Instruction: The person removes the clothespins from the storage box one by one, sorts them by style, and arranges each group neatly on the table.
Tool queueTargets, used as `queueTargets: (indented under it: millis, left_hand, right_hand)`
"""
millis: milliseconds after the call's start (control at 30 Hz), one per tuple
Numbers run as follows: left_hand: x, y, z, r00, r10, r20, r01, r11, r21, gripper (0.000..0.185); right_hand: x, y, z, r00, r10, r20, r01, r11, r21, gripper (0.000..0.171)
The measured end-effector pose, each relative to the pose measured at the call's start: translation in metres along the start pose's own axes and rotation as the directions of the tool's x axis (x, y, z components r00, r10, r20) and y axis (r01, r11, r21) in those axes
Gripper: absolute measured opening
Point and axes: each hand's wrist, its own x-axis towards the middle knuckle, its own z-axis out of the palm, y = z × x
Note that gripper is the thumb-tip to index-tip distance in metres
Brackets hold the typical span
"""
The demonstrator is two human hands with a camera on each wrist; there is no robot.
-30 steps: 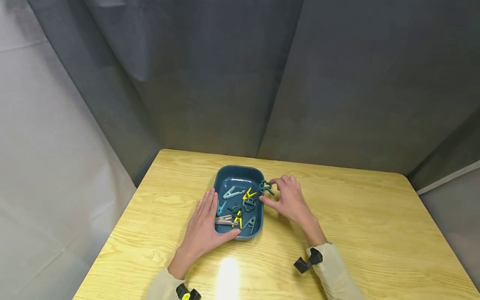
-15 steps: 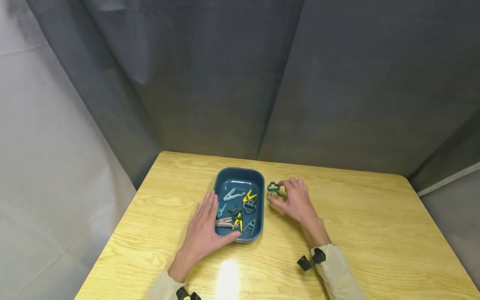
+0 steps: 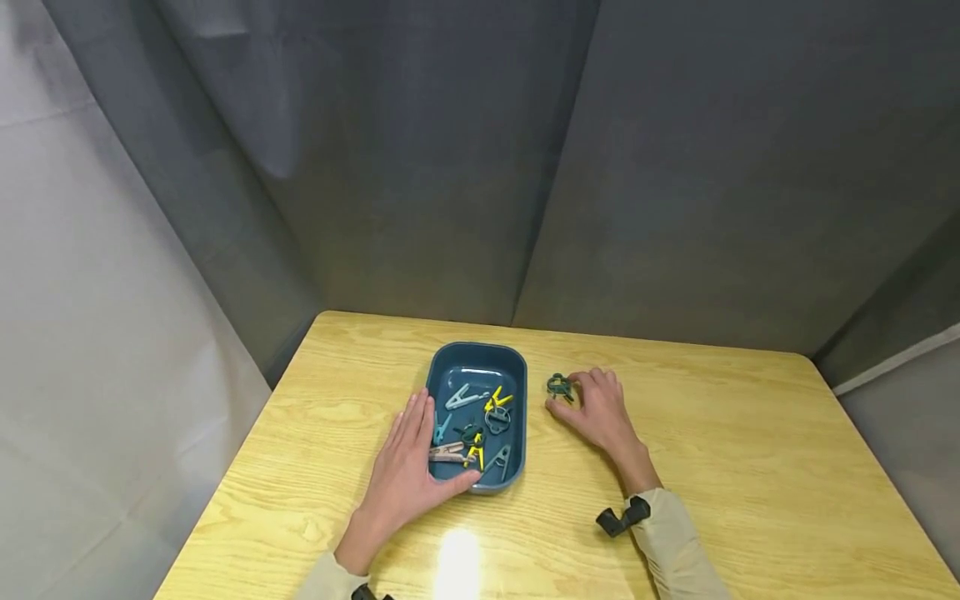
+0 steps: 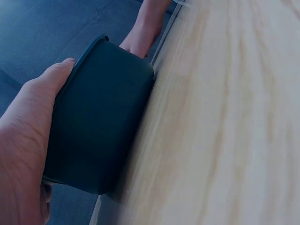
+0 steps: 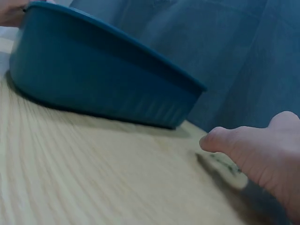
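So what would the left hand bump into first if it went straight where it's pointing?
Most likely the blue tray. The left hand lies along its left side, and the fingers slant toward that rim, though exact depth there is unclear.

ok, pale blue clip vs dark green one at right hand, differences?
Shape: the pale blue clip is slim, V-shaped; the dark green clip compact, rounded.
Place: the pale blue clip lies in the tray, the dark green clip outside, at the right hand.
Both are clips.

The blue bin (image 3: 480, 357) blocks low passage left of the green clip (image 3: 558, 386); far-right tabletop (image 3: 750, 433) lies free.
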Motion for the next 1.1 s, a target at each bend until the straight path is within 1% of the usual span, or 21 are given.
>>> queueTargets:
  millis: [167,300,367,500,633,733,767,833,900,1000,1100]
  left_hand:
    - [-0.005,0.005,0.003,1.0,-0.008,0.015,0.008,1.0,-0.018,0.133]
    - [-0.008,0.005,0.003,1.0,-0.01,-0.015,0.01,1.0,-0.001,0.132]
    - [-0.009,0.003,0.001,0.999,-0.007,-0.039,0.008,1.0,0.006,0.131]
    - [-0.013,-0.002,-0.006,0.998,-0.023,-0.054,0.024,1.0,0.02,0.131]
    - [-0.018,-0.007,-0.014,0.997,-0.051,-0.065,0.053,0.998,0.036,0.131]
    - [-0.018,-0.006,-0.016,0.994,-0.075,-0.074,0.078,0.996,0.037,0.132]
    - [-0.018,-0.005,-0.015,0.994,-0.08,-0.071,0.083,0.996,0.039,0.132]
    - [-0.01,0.002,-0.01,0.997,-0.056,-0.044,0.057,0.998,0.031,0.132]
    - [0.001,0.011,-0.003,1.0,-0.015,-0.012,0.015,1.0,0.022,0.132]
    - [0.016,0.024,0.007,0.998,0.055,0.017,-0.055,0.998,0.003,0.132]
    - [0.025,0.032,0.012,0.995,0.093,0.03,-0.093,0.996,-0.007,0.132]
  right_hand:
    - [-0.007,0.015,0.005,1.0,0.015,-0.006,-0.015,1.0,-0.005,0.067]
    - [-0.003,0.018,0.01,1.0,-0.001,-0.015,0.002,1.0,0.011,0.067]
    - [0.001,0.016,0.012,1.0,-0.012,-0.013,0.012,1.0,0.027,0.067]
    - [0.011,0.008,0.02,0.999,-0.034,-0.008,0.034,0.998,0.05,0.067]
    - [0.022,-0.004,0.028,0.999,-0.054,0.008,0.053,0.996,0.068,0.069]
    - [0.028,-0.006,0.028,0.998,-0.064,0.029,0.061,0.995,0.08,0.071]
    - [0.029,-0.004,0.027,0.997,-0.063,0.035,0.06,0.995,0.082,0.072]
    - [0.021,0.008,0.016,0.999,-0.029,0.026,0.027,0.997,0.068,0.072]
    - [0.009,0.021,0.003,1.0,0.018,0.006,-0.018,0.999,0.049,0.072]
    - [-0.009,0.04,-0.017,0.996,0.084,-0.025,-0.083,0.996,0.021,0.073]
    - [-0.022,0.048,-0.029,0.993,0.111,-0.043,-0.11,0.994,0.016,0.074]
